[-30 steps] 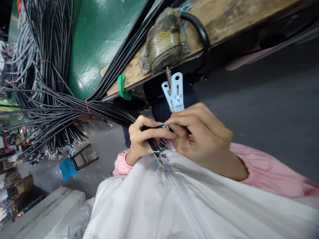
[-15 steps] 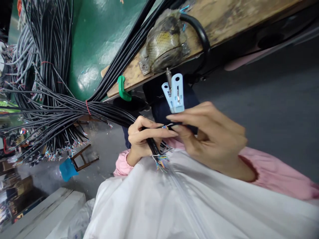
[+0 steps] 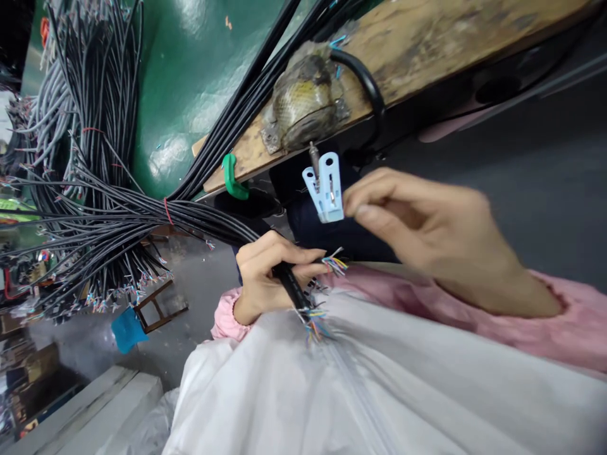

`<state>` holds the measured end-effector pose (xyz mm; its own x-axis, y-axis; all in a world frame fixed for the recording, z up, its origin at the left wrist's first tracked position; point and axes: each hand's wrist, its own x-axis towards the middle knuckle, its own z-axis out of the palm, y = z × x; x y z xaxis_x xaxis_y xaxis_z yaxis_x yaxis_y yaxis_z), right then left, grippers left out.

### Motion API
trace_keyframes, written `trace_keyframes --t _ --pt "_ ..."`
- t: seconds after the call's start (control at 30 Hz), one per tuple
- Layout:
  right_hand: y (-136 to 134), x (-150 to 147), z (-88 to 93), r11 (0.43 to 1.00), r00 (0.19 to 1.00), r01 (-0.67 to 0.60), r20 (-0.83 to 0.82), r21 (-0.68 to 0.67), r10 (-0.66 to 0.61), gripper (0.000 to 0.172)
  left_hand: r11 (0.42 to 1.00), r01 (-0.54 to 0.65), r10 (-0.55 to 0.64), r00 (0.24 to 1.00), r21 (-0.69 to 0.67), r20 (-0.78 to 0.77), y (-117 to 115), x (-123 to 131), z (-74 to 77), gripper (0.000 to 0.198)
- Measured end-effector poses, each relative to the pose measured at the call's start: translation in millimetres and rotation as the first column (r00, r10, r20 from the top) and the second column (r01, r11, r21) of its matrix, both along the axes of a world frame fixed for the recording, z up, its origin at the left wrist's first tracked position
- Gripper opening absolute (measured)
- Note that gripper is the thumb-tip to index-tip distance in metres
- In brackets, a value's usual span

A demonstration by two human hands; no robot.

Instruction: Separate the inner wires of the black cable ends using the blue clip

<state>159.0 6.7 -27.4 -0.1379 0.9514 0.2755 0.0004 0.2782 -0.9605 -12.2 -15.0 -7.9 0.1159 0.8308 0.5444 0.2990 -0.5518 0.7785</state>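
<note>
My left hand (image 3: 268, 268) is closed round a bundle of black cables (image 3: 213, 222), which a red tie binds further left. One cable end with fanned coloured wires (image 3: 335, 263) sticks out between its thumb and fingers. More stripped ends with thin coloured wires (image 3: 313, 321) hang below the hand, over the white apron. My right hand (image 3: 355, 207) is pinched, thumb against fingers, just right of a light blue clothespin (image 3: 332, 193); anything between its fingertips is too small to make out. The clothespin hangs from a metal tip on a wrapped motor-like device (image 3: 306, 101).
A wooden bench edge (image 3: 417, 44) crosses the top, with a green hook (image 3: 232, 177) on it. Large bundles of black cables (image 3: 102, 95) lie on the green surface (image 3: 190, 69). A stool with a blue piece (image 3: 127, 330) stands lower left.
My right hand has moved right and slightly up, away from the cable end at my left hand. The coloured wires there now show, fanned out. The view has shifted slightly.
</note>
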Motion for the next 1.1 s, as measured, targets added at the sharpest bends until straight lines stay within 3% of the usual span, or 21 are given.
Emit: trace_keyframes --t 0.07,0.17,0.3,0.43,0.57,0.67,0.73,0.87,1.0,1.03,1.07,1.1 --pt "10 -3 1.1 0.98 0.994 -0.005 -0.111 -0.199 -0.017 0.035 1.0 -0.022 0.021 0.999 0.022 0.044 0 4 1.0 0.019" --pt "25 -19 5.0 0.903 0.938 -0.187 -0.345 -0.387 0.047 0.058 0.995 -0.088 0.085 0.993 0.042 0.077 3 11 3.1 0.019" --pt "36 -37 14.1 0.809 0.838 -0.31 -0.546 -0.5 -0.016 0.056 0.977 -0.21 0.206 0.976 0.039 0.073 5 19 4.5 0.021" --pt "36 -37 22.6 0.72 0.77 -0.429 -0.638 -0.546 -0.026 0.055 0.963 -0.267 0.266 0.964 0.027 0.016 7 24 5.0 0.025" --pt "33 -35 22.6 0.68 0.721 -0.525 -0.692 -0.512 0.036 0.057 0.965 -0.262 0.262 0.965 0.014 -0.027 9 26 8.2 0.025" --pt "33 -37 12.3 0.661 0.693 -0.574 -0.716 -0.483 0.078 0.06 0.96 -0.28 0.281 0.959 0.027 -0.024 10 27 9.7 0.027" --pt "34 -39 0.3 0.681 0.71 -0.554 -0.699 -0.479 0.087 0.06 0.957 -0.287 0.288 0.957 0.042 -0.029 10 28 9.0 0.028" --pt "34 -33 -23.4 0.802 0.791 -0.423 -0.604 -0.422 0.098 0.058 0.96 -0.27 0.272 0.962 0.077 -0.006 7 25 2.9 0.024" --pt "14 -14 -21.8 0.909 0.841 -0.231 -0.541 -0.346 0.008 0.037 0.978 -0.196 0.196 0.98 0.076 0.007 4 16 -5.4 0.016" --pt "7 -9 -16.5 0.97 0.878 -0.073 -0.475 -0.234 -0.048 0.028 0.985 -0.164 0.166 0.986 0.053 -0.034 4 13 -6.7 0.017" --pt "0 -5 -10.2 0.995 0.93 0.047 -0.361 -0.093 -0.078 0.019 0.991 -0.131 0.133 0.987 0.026 -0.088 5 10 -7.3 0.018" --pt "-7 -1 -3.5 0.993 0.969 0.075 -0.241 0.091 -0.051 0.011 0.995 -0.096 0.095 0.985 0.003 -0.144 5 7 -7.4 0.02"
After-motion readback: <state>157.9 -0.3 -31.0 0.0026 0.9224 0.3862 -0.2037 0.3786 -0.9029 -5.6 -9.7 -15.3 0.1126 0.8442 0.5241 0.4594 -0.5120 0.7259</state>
